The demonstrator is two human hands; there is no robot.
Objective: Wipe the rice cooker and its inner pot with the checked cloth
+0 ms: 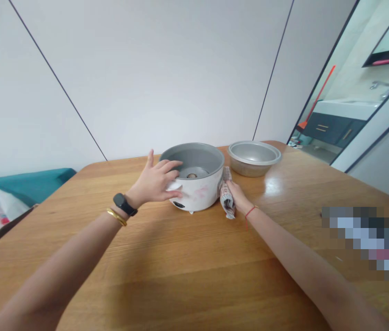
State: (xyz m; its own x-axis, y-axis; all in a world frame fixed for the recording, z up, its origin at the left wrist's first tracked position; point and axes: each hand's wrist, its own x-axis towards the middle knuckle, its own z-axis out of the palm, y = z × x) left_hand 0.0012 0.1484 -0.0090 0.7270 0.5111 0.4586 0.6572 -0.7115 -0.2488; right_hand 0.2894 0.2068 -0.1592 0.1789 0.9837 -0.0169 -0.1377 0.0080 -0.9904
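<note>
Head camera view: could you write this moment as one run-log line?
left hand: fingers spread at white cooker | right hand: holding patterned cloth by cooker's right side | metal bowl: right of cooker, on table

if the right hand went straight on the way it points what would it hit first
Likely the right side of the white cooker: the right hand points toward it, with the patterned cloth it holds in between. Whether the cloth already touches the cooker is unclear.

The cooker [199,194] mid-frame looks smooth and glossy outside, matt inside; the bowl [254,170] right of centre is smooth metal. The cloth [227,204] looks matt, the wooden table [167,280] softly glossy.
</note>
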